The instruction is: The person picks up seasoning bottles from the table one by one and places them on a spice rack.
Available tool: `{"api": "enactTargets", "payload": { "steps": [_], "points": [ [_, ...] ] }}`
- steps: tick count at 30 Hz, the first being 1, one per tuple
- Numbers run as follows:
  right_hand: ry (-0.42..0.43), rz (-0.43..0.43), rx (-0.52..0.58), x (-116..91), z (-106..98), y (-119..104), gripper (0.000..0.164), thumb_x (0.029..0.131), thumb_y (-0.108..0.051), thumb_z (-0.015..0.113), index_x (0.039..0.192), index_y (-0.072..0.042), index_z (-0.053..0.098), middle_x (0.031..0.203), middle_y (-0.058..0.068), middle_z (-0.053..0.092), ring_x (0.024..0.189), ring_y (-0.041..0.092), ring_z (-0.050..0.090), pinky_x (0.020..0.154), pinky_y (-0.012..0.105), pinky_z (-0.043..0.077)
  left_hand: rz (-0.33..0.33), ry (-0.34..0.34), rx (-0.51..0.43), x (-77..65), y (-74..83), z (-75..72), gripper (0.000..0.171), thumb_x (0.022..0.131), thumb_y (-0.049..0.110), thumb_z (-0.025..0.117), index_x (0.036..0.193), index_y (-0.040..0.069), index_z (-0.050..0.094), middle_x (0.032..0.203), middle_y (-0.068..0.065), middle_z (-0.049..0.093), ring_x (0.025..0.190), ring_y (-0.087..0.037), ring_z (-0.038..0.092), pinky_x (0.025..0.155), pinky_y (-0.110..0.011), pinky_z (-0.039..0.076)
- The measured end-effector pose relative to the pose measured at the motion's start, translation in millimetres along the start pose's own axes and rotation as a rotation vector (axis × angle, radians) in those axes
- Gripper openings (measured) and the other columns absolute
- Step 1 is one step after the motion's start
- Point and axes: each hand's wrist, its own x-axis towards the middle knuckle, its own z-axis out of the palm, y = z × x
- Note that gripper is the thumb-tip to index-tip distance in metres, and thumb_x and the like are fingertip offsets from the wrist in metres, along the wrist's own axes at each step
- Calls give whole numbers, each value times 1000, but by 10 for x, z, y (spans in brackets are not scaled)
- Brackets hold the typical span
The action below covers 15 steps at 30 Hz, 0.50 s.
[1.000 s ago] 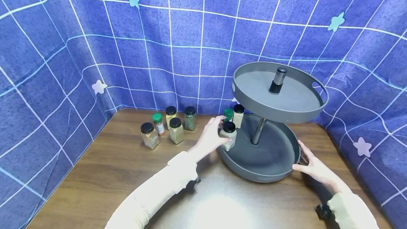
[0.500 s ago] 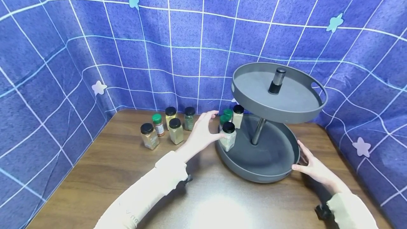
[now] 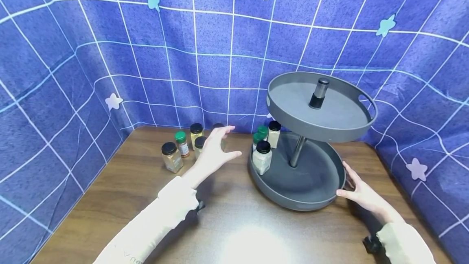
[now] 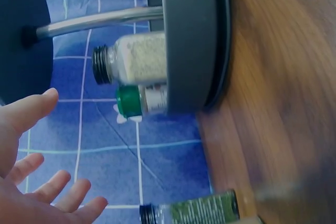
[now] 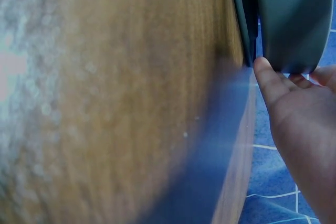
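My left hand (image 3: pixel 211 152) is in the air with thumb and fingers spread, holding nothing. In the head view it partly covers a black-capped spice jar (image 3: pixel 199 143) and another dark-capped jar behind it. My right hand (image 3: pixel 366 196) rests against the outer wall of the grey two-tier turntable (image 3: pixel 293 203), thumb and fingers apart; the right wrist view has its fingertips (image 5: pixel 261 65) at the lower tier's side. Along the left of that tier stand a black-capped jar of pale contents (image 3: pixel 262 162), two green-capped bottles (image 3: pixel 258 138) and another black-capped jar (image 3: pixel 274 135).
Left of my left hand, a black-capped jar (image 3: pixel 172 160), a green-capped bottle (image 3: pixel 182 146) and a yellowish jar (image 3: pixel 196 134) stand on the wooden table (image 3: pixel 139 199). The upper tier (image 3: pixel 293 93) overhangs the lower one on a metal post (image 3: pixel 298 152). A blue curtain (image 3: pixel 165 72) hangs behind.
My left hand has let go of a green-capped bottle on the lower tier and moved left, back toward the jars on the table. The right hand has stayed at the turntable.
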Motion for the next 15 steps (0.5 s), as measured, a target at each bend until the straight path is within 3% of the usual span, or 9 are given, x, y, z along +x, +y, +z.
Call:
{"api": "enactTargets", "payload": {
  "steps": [9,15],
  "points": [
    [4,5,6,-13,2,-16,94,82,2,67,149,1,1,145,40,13,122,62,19,90,-1,29,-33,21,46,-59,-86,-196,77,67,25,85,134,13,50,129,-9,51,115,-30,52,98,-43,42],
    [5,8,1,-18,-4,-17,94,82,2,67,149,1,1,145,41,16,122,63,20,90,0,29,-56,43,72,-121,-247,-272,79,67,26,85,135,15,47,129,-9,50,115,-31,52,95,-43,44]
  ]
}}
